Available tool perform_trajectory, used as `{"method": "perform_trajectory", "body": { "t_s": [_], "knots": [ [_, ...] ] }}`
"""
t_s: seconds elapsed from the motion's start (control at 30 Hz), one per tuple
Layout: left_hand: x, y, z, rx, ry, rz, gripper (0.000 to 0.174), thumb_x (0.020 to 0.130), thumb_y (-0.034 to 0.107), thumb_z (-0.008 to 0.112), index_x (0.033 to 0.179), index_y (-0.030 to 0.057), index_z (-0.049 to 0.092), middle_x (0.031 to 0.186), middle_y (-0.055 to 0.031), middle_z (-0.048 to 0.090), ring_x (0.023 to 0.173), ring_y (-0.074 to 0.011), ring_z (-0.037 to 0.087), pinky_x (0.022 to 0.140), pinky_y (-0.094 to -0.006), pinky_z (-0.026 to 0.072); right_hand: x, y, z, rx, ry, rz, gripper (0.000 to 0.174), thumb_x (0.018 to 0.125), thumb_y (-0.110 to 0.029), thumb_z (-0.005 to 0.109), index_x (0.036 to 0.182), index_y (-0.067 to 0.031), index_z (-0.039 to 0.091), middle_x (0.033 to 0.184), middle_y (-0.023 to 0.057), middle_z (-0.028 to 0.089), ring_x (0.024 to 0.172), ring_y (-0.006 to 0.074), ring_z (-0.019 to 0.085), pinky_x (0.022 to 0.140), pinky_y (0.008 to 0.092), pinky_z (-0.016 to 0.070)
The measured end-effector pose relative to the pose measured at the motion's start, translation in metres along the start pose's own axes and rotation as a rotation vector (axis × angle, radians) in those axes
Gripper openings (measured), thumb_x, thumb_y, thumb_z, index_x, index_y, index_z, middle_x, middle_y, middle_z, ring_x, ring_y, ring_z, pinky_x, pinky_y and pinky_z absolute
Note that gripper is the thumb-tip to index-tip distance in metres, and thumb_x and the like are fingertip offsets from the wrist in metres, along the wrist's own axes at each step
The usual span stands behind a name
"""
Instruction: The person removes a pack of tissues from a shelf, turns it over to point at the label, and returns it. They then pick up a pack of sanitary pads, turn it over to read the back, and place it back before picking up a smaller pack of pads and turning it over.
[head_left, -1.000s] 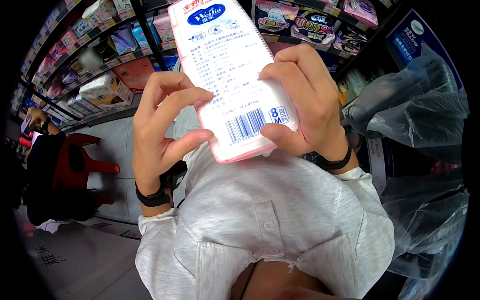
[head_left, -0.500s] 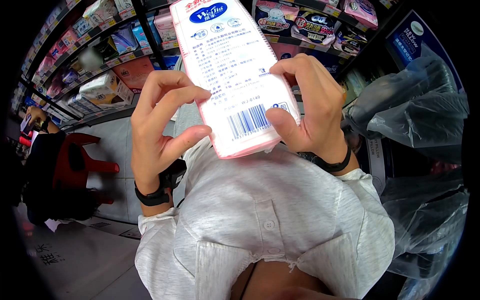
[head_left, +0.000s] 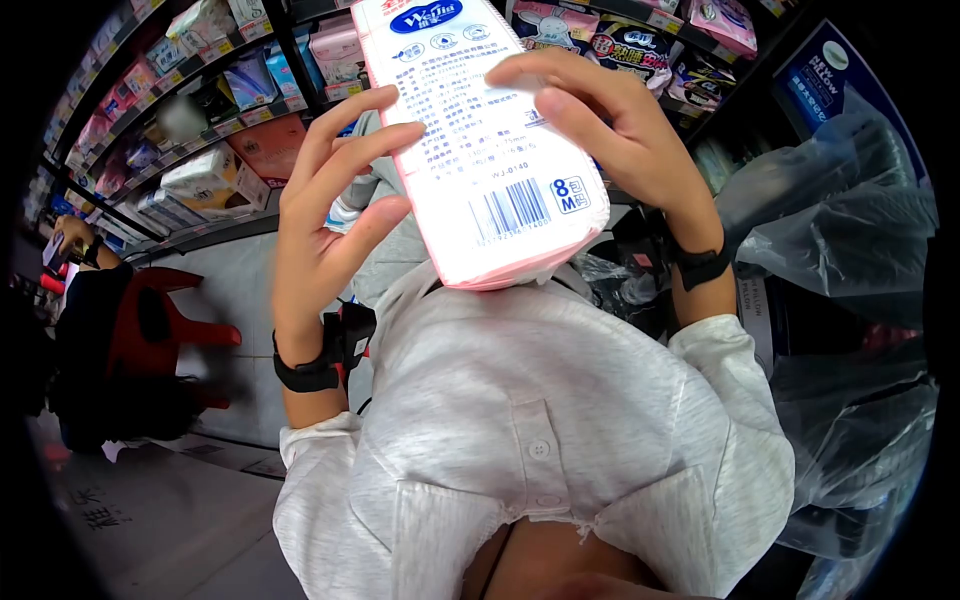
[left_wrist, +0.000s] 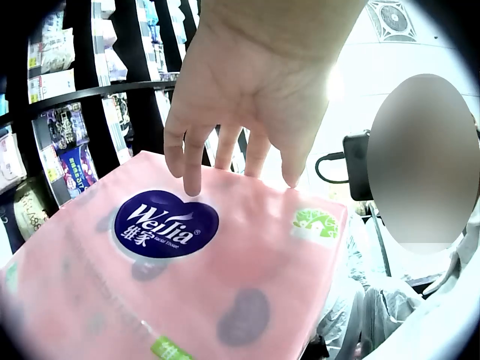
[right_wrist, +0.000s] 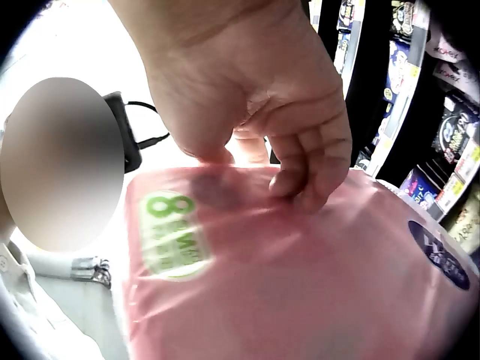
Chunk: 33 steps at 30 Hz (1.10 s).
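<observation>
A pink and white pack of WeiJia facial tissues is in front of my torso, its printed narrow side with the barcode facing up. At its left edge, my left hand touches with spread, fairly straight fingertips, the thumb by the edge lower down. The left wrist view shows those fingers reaching over the top of the broad pink side. My right hand lies over the right edge, index finger and thumb extended above the print. In the right wrist view, its other fingers bend against the pack's top. The pack's underside is hidden.
Shelves of packaged goods run along the far side and left. A red stool stands at left, near another person's hand. Clear plastic bags and a dark blue sign are at right.
My right hand has slid farther up the pack's right edge, uncovering the "8" mark. My left fingers have spread apart and straightened. The pack's near end has shifted slightly away and right.
</observation>
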<state>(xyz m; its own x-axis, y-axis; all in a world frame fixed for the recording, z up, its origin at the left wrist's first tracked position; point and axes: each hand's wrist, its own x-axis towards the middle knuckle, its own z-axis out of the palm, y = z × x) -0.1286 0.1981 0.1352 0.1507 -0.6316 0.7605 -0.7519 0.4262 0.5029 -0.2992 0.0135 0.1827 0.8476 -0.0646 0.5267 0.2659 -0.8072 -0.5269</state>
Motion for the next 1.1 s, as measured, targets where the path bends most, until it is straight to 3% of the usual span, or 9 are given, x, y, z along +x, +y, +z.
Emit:
{"method": "perform_trajectory", "body": {
  "t_s": [0.27,0.3,0.33,0.4,0.43,0.5,0.83,0.97,1.1],
  "knots": [
    [0.040,-0.041,-0.010,-0.025,-0.009,0.013,0.028,0.083,0.020,0.057,0.107,0.0076,0.062,0.119,-0.0076,0.053,0.093,-0.0138,0.055,0.073,-0.0243,0.0431,0.040,0.027,0.004,0.080,-0.033,-0.009,0.032,0.090,-0.026,0.045,0.117,-0.0100,0.056,0.102,0.0081,0.062,0.085,0.0100,0.060,0.070,0.0206,0.0469],
    [0.045,-0.049,-0.012,-0.021,-0.018,0.043,0.027,0.086,0.019,0.055,0.108,0.0059,0.062,0.119,-0.0076,0.053,0.096,-0.0131,0.054,0.075,-0.0232,0.0439,0.043,0.031,0.008,0.157,0.032,-0.006,0.029,0.087,-0.024,0.052,0.111,-0.0090,0.058,0.087,0.0076,0.063,0.079,0.0126,0.059,0.070,0.0249,0.0472],
    [0.049,-0.054,-0.013,-0.019,-0.020,0.046,0.027,0.086,0.019,0.055,0.108,0.0059,0.062,0.119,-0.0076,0.053,0.096,-0.0131,0.054,0.075,-0.0232,0.0439,0.045,0.031,0.008,0.157,0.036,-0.008,0.029,0.087,-0.024,0.052,0.111,-0.0090,0.058,0.087,0.0076,0.063,0.079,0.0126,0.059,0.070,0.0249,0.0472],
    [0.056,-0.063,-0.015,-0.112,-0.026,-0.003,0.027,0.087,0.021,0.054,0.108,0.0053,0.061,0.119,-0.0075,0.053,0.099,-0.0142,0.054,0.078,-0.0243,0.0443,0.049,0.028,0.005,0.224,-0.027,0.126,0.033,0.091,-0.030,0.044,0.107,-0.0066,0.061,0.104,0.0129,0.058,0.090,0.0161,0.057,0.077,0.0271,0.0460],
    [0.060,-0.067,-0.017,-0.114,-0.046,-0.004,0.028,0.088,0.023,0.054,0.109,0.0060,0.062,0.120,-0.0075,0.052,0.102,-0.0156,0.053,0.081,-0.0265,0.0444,0.053,0.026,0.004,0.224,-0.023,0.123,0.033,0.091,-0.030,0.044,0.107,-0.0066,0.061,0.104,0.0129,0.058,0.090,0.0161,0.057,0.077,0.0271,0.0460],
    [0.066,-0.075,-0.015,-0.133,-0.044,0.004,0.029,0.088,0.024,0.054,0.109,0.0065,0.062,0.120,-0.0077,0.052,0.104,-0.0158,0.053,0.082,-0.0266,0.0443,0.061,0.026,0.003,0.259,0.004,0.039,0.027,0.092,-0.021,0.047,0.107,-0.0002,0.056,0.092,0.0023,0.059,0.082,0.0073,0.051,0.072,0.0215,0.0425],
    [0.091,-0.094,-0.006,-0.151,-0.056,0.085,0.029,0.090,0.024,0.051,0.111,0.0078,0.061,0.123,-0.0080,0.051,0.106,-0.0153,0.051,0.084,-0.0261,0.0434,0.075,0.061,-0.005,0.244,0.050,0.122,0.031,0.091,-0.020,0.045,0.113,-0.0008,0.055,0.100,0.0052,0.059,0.088,0.0109,0.053,0.077,0.0236,0.0435],
    [0.096,-0.101,-0.005,-0.173,-0.055,0.016,0.029,0.091,0.025,0.050,0.111,0.0079,0.061,0.123,-0.0071,0.051,0.103,-0.0141,0.053,0.081,-0.0256,0.0444,0.083,0.078,-0.005,0.233,0.096,0.123,0.031,0.091,-0.019,0.045,0.114,-0.0011,0.055,0.105,0.0078,0.059,0.092,0.0133,0.053,0.081,0.0246,0.0431],
    [0.102,-0.107,-0.004,-0.172,-0.052,0.005,0.029,0.090,0.026,0.050,0.111,0.0084,0.061,0.122,-0.0061,0.052,0.099,-0.0130,0.054,0.078,-0.0243,0.0447,0.090,0.085,-0.005,0.364,0.041,0.023,0.032,0.092,-0.018,0.043,0.116,-0.0001,0.053,0.110,0.0101,0.057,0.098,0.0159,0.052,0.086,0.0260,0.0408]
  ]
}}
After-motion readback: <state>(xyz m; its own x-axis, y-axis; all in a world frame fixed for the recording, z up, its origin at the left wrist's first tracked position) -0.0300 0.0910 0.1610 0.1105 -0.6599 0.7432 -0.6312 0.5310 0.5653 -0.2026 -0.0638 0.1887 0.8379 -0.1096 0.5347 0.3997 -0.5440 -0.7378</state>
